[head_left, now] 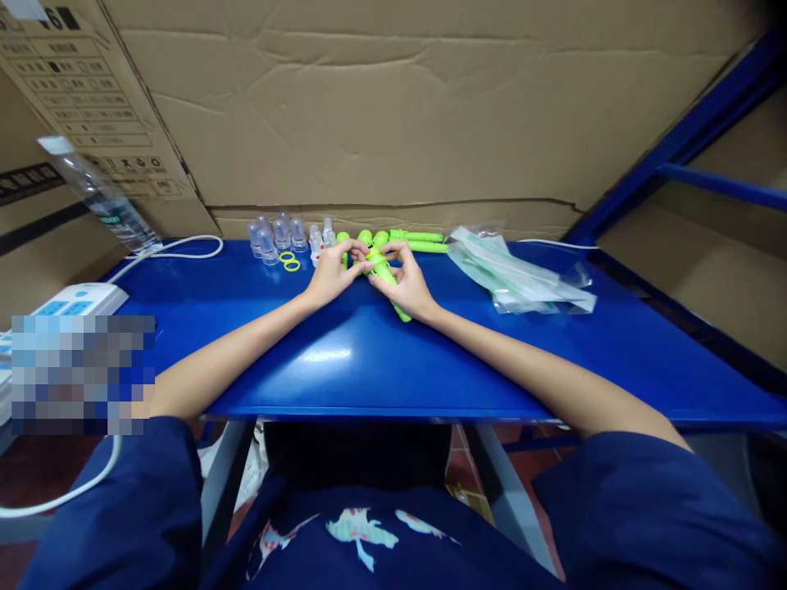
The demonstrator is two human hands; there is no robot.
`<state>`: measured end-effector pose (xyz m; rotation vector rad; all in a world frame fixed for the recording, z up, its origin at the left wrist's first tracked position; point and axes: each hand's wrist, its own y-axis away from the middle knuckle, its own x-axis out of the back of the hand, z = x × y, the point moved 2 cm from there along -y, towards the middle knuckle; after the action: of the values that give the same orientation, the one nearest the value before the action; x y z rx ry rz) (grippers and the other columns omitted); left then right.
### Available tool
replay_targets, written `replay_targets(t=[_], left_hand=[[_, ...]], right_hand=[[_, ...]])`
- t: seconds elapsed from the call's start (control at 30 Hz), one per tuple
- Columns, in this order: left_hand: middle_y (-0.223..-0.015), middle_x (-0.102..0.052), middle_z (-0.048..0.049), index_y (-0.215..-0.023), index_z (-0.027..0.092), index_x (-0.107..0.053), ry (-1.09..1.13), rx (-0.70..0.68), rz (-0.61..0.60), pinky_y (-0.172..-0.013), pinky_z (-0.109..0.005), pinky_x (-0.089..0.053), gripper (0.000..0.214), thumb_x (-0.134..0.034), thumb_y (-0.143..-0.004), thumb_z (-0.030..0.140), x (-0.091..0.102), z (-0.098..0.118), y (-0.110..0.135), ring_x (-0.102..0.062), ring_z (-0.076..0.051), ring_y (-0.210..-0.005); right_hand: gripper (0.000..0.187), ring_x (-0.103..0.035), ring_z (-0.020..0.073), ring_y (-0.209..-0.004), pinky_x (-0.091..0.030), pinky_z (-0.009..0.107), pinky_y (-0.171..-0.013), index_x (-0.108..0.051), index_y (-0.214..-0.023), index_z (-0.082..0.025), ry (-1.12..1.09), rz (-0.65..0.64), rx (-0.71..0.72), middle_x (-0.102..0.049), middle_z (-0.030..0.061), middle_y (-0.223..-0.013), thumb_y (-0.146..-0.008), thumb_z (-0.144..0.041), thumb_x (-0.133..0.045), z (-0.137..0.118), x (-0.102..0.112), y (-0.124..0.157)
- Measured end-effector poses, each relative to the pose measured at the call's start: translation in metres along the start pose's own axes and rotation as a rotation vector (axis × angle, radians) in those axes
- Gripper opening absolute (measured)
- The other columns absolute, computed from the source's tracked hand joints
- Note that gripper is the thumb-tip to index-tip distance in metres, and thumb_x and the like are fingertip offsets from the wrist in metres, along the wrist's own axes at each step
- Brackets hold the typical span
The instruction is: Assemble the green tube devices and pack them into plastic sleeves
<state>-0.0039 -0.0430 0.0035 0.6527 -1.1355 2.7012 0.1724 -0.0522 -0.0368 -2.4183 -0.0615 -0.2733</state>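
Both hands meet over the blue table, working on one lime-green plastic handle-shaped piece [399, 310]. Its long end slants down toward me below my right hand [411, 284], whose fingers wrap round its body. My left hand [335, 274] pinches at the upper end, where a yellowish rim shows; whether this is a separate ring I cannot tell. Just behind the hands lie more lime-green pieces [424, 242], some with round heads. To the left stand several clear plastic domed caps [269, 247], with two yellow rings [290, 261] flat beside them. Smaller clear nozzle-like parts [316, 243] stand nearer my left hand.
Clear plastic bags [522, 274] lie at the right on the blue table [344, 360]. A water bottle [104, 201] leans at the back left, near a white power strip [79, 299] and its cable. Cardboard [369, 123] walls the back; a blue frame bar [689, 131] slants at the right.
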Motion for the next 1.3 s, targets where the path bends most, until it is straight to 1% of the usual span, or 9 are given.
replay_targets(t=[0.2, 0.37, 0.5, 0.6, 0.7, 0.8, 0.9, 1.13, 1.3], left_hand=[[-0.09, -0.077, -0.0054, -0.092, 0.018, -0.073, 0.012, -0.002, -0.04, -0.076, -0.031, -0.05, 0.02, -0.078, -0.087, 0.037, -0.003, 0.0, 0.0, -0.068, -0.02, -0.083], [-0.089, -0.077, -0.0046, -0.09, 0.019, -0.074, -0.004, -0.009, -0.015, -0.077, -0.032, -0.051, 0.02, -0.079, -0.085, 0.037, -0.001, 0.001, -0.001, -0.067, -0.019, -0.082], [-0.089, -0.074, -0.005, -0.084, 0.019, -0.071, -0.064, -0.067, 0.02, -0.085, -0.034, -0.052, 0.02, -0.079, -0.087, 0.037, -0.002, 0.003, 0.001, -0.067, -0.021, -0.088], [-0.098, -0.074, -0.0066, -0.094, 0.019, -0.07, -0.068, -0.059, 0.063, -0.086, -0.034, -0.052, 0.022, -0.079, -0.087, 0.038, -0.005, 0.003, 0.003, -0.068, -0.022, -0.094], [-0.106, -0.075, -0.0084, -0.102, 0.019, -0.068, -0.057, -0.029, 0.062, -0.082, -0.033, -0.052, 0.033, -0.08, -0.087, 0.046, -0.005, 0.003, 0.003, -0.07, -0.022, -0.097], [-0.106, -0.075, -0.0086, -0.102, 0.019, -0.069, -0.059, -0.039, 0.067, -0.082, -0.032, -0.052, 0.036, -0.079, -0.088, 0.05, -0.003, 0.004, 0.003, -0.07, -0.021, -0.097], [-0.104, -0.075, -0.0081, -0.098, 0.019, -0.069, -0.062, -0.045, 0.078, -0.083, -0.033, -0.052, 0.035, -0.079, -0.088, 0.05, -0.002, 0.005, 0.004, -0.07, -0.022, -0.096], [-0.098, -0.074, -0.007, -0.095, 0.019, -0.07, -0.052, -0.086, 0.078, -0.087, -0.033, -0.052, 0.03, -0.076, -0.09, 0.049, -0.003, 0.005, 0.005, -0.067, -0.021, -0.094], [-0.098, -0.073, -0.0069, -0.095, 0.02, -0.07, -0.045, -0.075, 0.066, -0.082, -0.032, -0.05, 0.03, -0.075, -0.09, 0.049, -0.003, 0.004, 0.003, -0.066, -0.021, -0.092]], right_hand=[[0.05, -0.061, 0.0224, -0.101, -0.063, 0.036, -0.076, -0.049, -0.105, -0.027, -0.007, 0.006, 0.017, -0.055, 0.0074, -0.108, -0.08, -0.057, -0.079, 0.001, 0.002, 0.001], [0.057, -0.059, 0.0241, -0.107, -0.062, 0.036, -0.076, -0.049, -0.115, -0.029, 0.001, 0.026, 0.002, -0.054, 0.0087, -0.115, -0.078, -0.06, -0.08, 0.0, 0.0, 0.001], [0.058, -0.059, 0.0237, -0.105, -0.061, 0.035, -0.074, -0.049, -0.112, -0.027, 0.008, 0.021, -0.002, -0.054, 0.008, -0.111, -0.078, -0.063, -0.08, -0.001, 0.0, 0.0], [0.06, -0.062, 0.0221, -0.098, -0.062, 0.034, -0.07, -0.047, -0.11, -0.028, -0.024, 0.041, -0.001, -0.053, 0.0069, -0.11, -0.077, -0.065, -0.08, 0.001, 0.001, 0.0], [0.062, -0.066, 0.0186, -0.086, -0.064, 0.036, -0.067, -0.046, -0.112, -0.028, -0.047, 0.044, -0.018, -0.054, 0.0063, -0.113, -0.078, -0.068, -0.08, 0.005, -0.001, 0.002], [0.067, -0.068, 0.0149, -0.076, -0.065, 0.035, -0.062, -0.043, -0.123, -0.03, -0.073, 0.033, -0.041, -0.055, 0.0077, -0.124, -0.08, -0.066, -0.08, 0.008, -0.002, 0.005], [0.069, -0.069, 0.0138, -0.072, -0.064, 0.034, -0.059, -0.041, -0.13, -0.032, -0.082, 0.018, -0.039, -0.054, 0.0087, -0.128, -0.083, -0.066, -0.077, 0.009, -0.004, 0.005], [0.066, -0.065, 0.0106, -0.063, -0.059, 0.031, -0.054, -0.041, -0.119, -0.03, -0.105, 0.024, -0.048, -0.056, 0.0068, -0.123, -0.08, -0.069, -0.078, 0.008, -0.004, 0.004], [0.066, -0.066, 0.0119, -0.066, -0.059, 0.032, -0.056, -0.041, -0.123, -0.031, -0.072, 0.007, -0.059, -0.055, 0.0085, -0.127, -0.083, -0.07, -0.074, 0.009, -0.003, 0.005]])
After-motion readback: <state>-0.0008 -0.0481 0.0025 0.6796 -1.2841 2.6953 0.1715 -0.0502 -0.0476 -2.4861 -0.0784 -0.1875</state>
